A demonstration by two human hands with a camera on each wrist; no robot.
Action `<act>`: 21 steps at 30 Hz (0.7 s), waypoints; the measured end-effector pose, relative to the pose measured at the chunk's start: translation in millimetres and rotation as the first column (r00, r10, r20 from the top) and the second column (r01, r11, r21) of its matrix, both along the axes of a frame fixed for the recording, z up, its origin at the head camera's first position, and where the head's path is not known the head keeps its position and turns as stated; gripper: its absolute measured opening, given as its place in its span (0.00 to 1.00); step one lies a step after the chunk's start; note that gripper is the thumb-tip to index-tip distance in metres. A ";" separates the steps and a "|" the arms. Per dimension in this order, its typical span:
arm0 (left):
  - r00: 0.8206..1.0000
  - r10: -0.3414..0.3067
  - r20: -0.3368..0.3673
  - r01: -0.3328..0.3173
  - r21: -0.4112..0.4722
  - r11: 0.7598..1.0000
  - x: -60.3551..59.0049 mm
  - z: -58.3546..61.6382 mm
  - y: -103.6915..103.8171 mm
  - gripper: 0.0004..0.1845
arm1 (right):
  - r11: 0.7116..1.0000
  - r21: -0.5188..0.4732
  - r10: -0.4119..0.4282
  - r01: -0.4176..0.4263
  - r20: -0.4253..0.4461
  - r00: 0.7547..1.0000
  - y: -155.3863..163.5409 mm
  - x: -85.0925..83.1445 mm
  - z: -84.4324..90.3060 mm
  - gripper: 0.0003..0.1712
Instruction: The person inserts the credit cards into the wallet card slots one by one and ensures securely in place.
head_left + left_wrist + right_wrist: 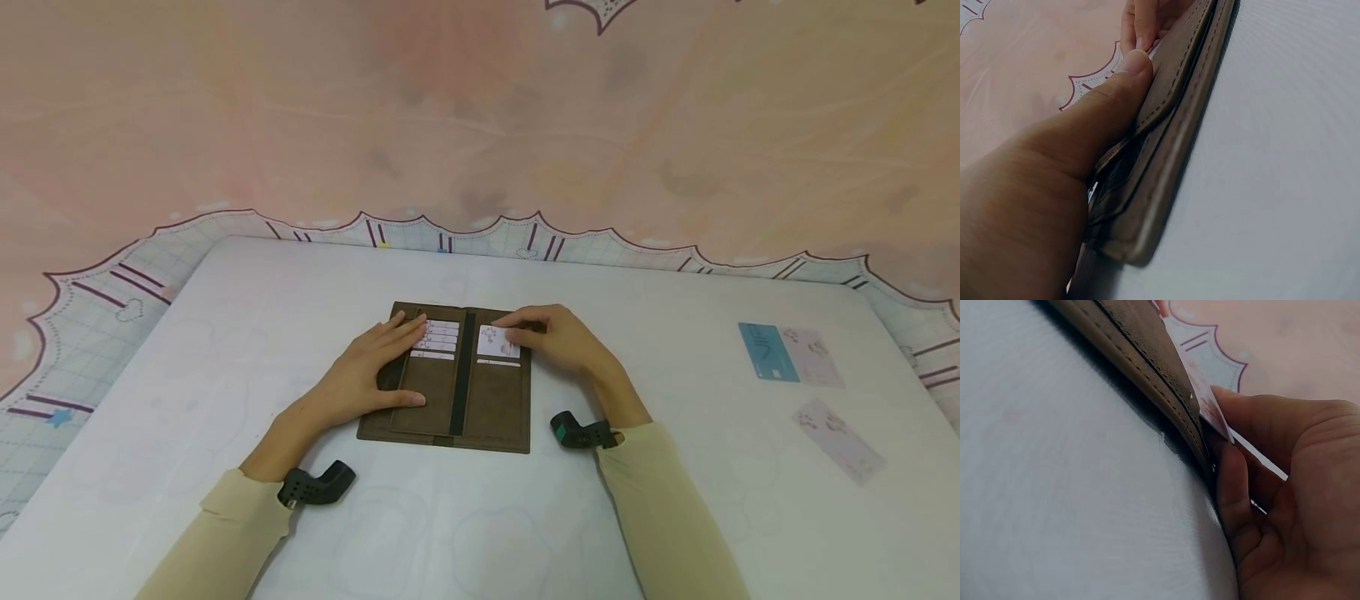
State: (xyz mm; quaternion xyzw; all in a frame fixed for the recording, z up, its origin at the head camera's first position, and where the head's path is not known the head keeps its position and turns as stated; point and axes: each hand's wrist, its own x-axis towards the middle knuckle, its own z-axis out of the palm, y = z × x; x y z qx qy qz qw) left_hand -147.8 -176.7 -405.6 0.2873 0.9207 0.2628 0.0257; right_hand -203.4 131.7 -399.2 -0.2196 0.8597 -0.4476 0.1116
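Flat left hand [375,371] presses the open brown leather wallet [450,408] (lying on the white table [225,333]); right hand [558,337] pinches a pale patterned card [497,342] in its slot.

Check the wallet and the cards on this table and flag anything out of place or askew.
Nothing looks damaged or spilled. The open brown wallet lies flat under the left hand, while the right hand pinches a white card standing proud of its slot. Three loose cards lie far right: a blue card beside a pale card, and a tilted card.
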 end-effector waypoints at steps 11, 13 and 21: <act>1.000 -0.003 -0.001 0.003 0.001 1.000 0.2 0.2 0.3 0.52 | 0.999 0.018 0.030 -0.029 -0.016 0.999 2.0 1.8 1.7 0.11; 1.000 -0.002 0.002 0.002 0.002 1.000 0.2 0.5 0.4 0.52 | 0.999 0.013 0.038 -0.038 -0.017 0.999 2.3 2.2 1.7 0.10; 1.000 -0.002 -0.002 0.002 0.000 1.000 0.5 1.0 0.3 0.52 | 0.996 0.002 0.089 -0.089 -0.031 0.996 2.4 2.8 2.2 0.10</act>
